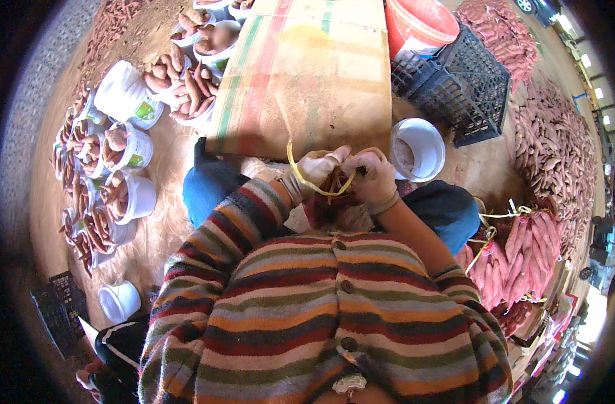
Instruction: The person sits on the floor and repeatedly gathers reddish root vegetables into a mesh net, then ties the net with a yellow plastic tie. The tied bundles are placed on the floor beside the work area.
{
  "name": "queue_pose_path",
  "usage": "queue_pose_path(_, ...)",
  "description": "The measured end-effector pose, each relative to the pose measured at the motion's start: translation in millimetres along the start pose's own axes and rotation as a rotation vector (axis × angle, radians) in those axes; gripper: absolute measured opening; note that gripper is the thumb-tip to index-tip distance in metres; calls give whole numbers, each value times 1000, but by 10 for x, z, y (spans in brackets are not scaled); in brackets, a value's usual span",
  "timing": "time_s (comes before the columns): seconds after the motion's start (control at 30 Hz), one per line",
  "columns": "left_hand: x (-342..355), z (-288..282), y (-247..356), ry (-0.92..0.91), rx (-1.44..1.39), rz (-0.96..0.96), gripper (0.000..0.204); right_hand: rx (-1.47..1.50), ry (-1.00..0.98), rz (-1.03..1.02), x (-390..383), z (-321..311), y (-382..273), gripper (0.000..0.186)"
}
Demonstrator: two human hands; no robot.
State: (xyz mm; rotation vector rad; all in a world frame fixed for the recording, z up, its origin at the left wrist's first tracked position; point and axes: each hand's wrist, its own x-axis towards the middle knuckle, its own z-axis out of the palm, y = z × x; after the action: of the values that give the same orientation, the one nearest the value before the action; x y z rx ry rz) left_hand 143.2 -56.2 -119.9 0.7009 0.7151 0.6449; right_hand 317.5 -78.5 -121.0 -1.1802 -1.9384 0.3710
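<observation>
My left hand (pixel 315 168) and my right hand (pixel 373 176) meet in front of my belly, both with fingers closed. Between them runs a yellow tie strip (pixel 289 153), looped under the gathered brown-red mouth of a mesh bag (pixel 321 210). One free end of the strip sticks up past my left hand over the board. My left fingers pinch the strip by the gathered mouth, and my right fingers grip it on the other side. Most of the bag below is hidden by my hands and striped sweater.
A low board table (pixel 301 87) lies ahead. White buckets of sweet potatoes (pixel 129 147) crowd the left. On the right are a black crate (pixel 465 84), a red bucket (pixel 425 23), a white bucket (pixel 418 149), tied sweet potato bags (pixel 523 252) and a sweet potato heap (pixel 556 145).
</observation>
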Motion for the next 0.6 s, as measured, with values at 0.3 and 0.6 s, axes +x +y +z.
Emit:
queue_pose_path(0.3,179,78,-11,131,-295,86,14,123,57,105,-76,-42,-39,20)
queue_pose_path(0.6,345,92,-158,102,-687,328,4,1475,211,556,31,-155,-261,23)
